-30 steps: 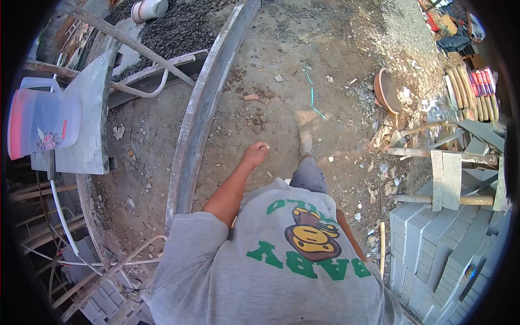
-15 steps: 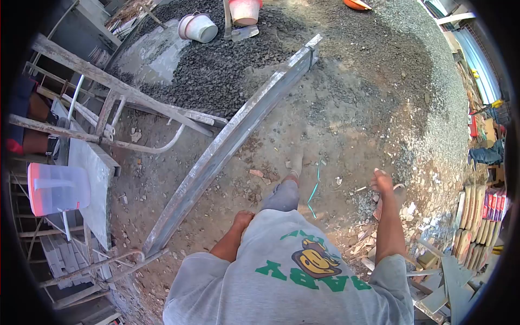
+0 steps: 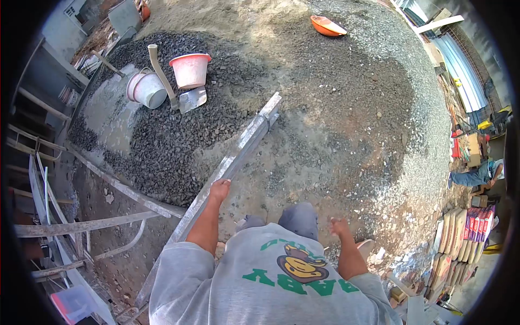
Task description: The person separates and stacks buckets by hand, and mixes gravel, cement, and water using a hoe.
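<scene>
My left hand [image 3: 220, 190] is closed in a loose fist in front of me. From above it overlaps the edge of a long grey metal channel [image 3: 244, 142], and whether it touches the channel cannot be told. The channel runs slantwise from the lower left up to the middle. My right hand [image 3: 340, 226] is low by my right side, its fingers partly spread with nothing in them. Bare ground with small stones lies beneath it.
Dark gravel [image 3: 168, 162] lies ahead left, with a pinkish bucket [image 3: 190, 71], a tipped bucket [image 3: 147, 90] and a shovel [image 3: 193, 99]. An orange basin [image 3: 327, 26] lies farther off. Metal frames [image 3: 86, 223] stand left. Stacked sacks [image 3: 452, 230] and another person's leg [image 3: 470, 176] are at right.
My view has moved forward and turned, bringing the buckets and basin lower. My left hand has swung forward over the channel, and my right hand has drawn back toward my body.
</scene>
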`<state>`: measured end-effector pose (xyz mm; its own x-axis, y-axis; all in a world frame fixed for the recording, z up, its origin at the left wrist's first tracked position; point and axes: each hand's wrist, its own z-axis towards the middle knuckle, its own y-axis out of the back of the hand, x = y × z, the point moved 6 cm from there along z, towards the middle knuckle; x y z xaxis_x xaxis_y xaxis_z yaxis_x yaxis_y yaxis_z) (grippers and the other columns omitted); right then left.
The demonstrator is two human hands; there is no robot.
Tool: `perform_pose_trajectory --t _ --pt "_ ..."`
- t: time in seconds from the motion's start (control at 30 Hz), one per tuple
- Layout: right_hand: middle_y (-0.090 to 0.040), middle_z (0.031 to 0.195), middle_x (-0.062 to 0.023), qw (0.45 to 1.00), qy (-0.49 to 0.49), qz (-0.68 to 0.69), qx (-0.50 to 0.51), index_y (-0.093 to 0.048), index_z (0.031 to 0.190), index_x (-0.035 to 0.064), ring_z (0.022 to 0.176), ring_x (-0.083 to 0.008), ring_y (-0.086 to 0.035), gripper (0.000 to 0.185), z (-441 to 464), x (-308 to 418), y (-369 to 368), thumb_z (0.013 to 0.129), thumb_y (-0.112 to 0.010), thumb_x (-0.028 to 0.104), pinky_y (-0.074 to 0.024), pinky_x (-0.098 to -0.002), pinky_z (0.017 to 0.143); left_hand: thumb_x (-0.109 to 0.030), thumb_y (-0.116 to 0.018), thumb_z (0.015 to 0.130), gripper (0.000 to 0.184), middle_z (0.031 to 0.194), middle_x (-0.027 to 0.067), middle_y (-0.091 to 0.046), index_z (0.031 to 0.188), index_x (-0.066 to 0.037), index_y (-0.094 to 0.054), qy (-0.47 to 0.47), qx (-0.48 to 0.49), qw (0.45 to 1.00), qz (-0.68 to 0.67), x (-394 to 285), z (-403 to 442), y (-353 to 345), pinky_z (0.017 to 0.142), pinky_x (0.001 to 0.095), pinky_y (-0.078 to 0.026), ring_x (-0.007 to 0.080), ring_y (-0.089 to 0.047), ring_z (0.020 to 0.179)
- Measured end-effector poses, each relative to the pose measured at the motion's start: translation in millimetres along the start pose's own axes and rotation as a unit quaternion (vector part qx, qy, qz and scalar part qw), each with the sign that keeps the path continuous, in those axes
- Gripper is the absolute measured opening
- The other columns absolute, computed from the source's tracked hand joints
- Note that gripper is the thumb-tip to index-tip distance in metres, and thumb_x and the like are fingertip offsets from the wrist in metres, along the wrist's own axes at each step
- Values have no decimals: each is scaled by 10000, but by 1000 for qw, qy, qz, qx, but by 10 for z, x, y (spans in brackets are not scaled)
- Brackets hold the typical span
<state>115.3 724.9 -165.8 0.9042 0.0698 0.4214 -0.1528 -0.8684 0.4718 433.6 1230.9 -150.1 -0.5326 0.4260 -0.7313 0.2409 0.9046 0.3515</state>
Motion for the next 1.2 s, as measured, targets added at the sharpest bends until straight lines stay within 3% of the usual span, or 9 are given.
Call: perform_pose_trajectory --t 0.03,0.1,0.2,0.43,0.7,0.77,0.9,1.0,1.2 --pt "-614 679 -152 1000 -9 0 -23 -588 842 -85 531 -232 -613 317 -644 646 209 834 -600 232 -512 -346 443 -337 -575 842 326 722 94 -644 930 -40 -680 -28 2 999 40 -519 79 -55 662 327 -470 208 -604 685" --pt "-638 803 -191 990 -115 50 69 -545 1013 -56 583 -270 -626 327 170 -48 330 817 -607 198 -526 -387 487 -341 -580 842 318 722 92 -645 908 -45 -677 -62 -21 993 94 -1121 348 -310 655 326 -467 213 -603 684" --pt "-613 703 -170 966 -162 136 149 -583 873 -67 518 -245 -593 280 751 -54 847 840 -597 211 -513 -368 449 -330 -576 857 301 766 82 -657 930 -50 -662 -71 -48 995 42 -1513 950 -637 641 328 -470 196 -611 693" --pt "-605 676 -138 998 -3 -46 42 -579 883 -31 456 -190 -553 259 2304 2747 2407 871 -564 228 -452 -342 379 -361 -515 915 349 842 58 -648 1047 -44 -572 178 -175 924 -291 -2069 873 -1167 520 354 -463 165 -608 644" --pt "-597 719 -40 974 214 -71 -23 -598 985 31 546 -121 -550 308 3146 6487 3040 910 -524 321 -448 -265 448 -443 -444 940 558 1221 179 -550 1340 -66 -349 45 -393 784 -479 -3266 1516 905 769 413 -491 276 -591 1012" --pt "-627 785 -72 965 245 -92 -1 -598 1031 26 576 -147 -581 356 3115 6868 2794 897 -525 348 -478 -282 485 -442 -469 928 552 1123 162 -572 1342 -92 -364 -2 -461 727 -509 -3621 1670 1478 610 357 -519 237 -630 804" --pt "-642 821 -88 946 218 -223 93 -603 1054 21 608 -158 -602 369 2975 7013 2420 884 -547 343 -494 -295 511 -411 -485 921 548 1080 129 -588 1383 -144 -363 -12 -567 702 -431 -4400 1690 2322 548 306 -504 185 -627 795" --pt "-637 785 -85 946 134 -259 139 -606 998 13 594 -160 -599 325 2967 6929 2465 875 -573 312 -489 -298 500 -463 -468 889 586 1242 163 -559 1347 -99 -429 52 -712 692 -108 -4525 1885 3089 848 398 -482 304 -604 1039" --pt "-621 713 -120 976 36 -195 93 -563 874 22 509 -200 -587 268 3579 6527 2962 886 -561 289 -471 -337 420 -486 -460 877 525 1216 147 -584 1264 -143 -548 60 -628 776 20 -5102 2168 3407 971 410 -398 335 -513 1170"
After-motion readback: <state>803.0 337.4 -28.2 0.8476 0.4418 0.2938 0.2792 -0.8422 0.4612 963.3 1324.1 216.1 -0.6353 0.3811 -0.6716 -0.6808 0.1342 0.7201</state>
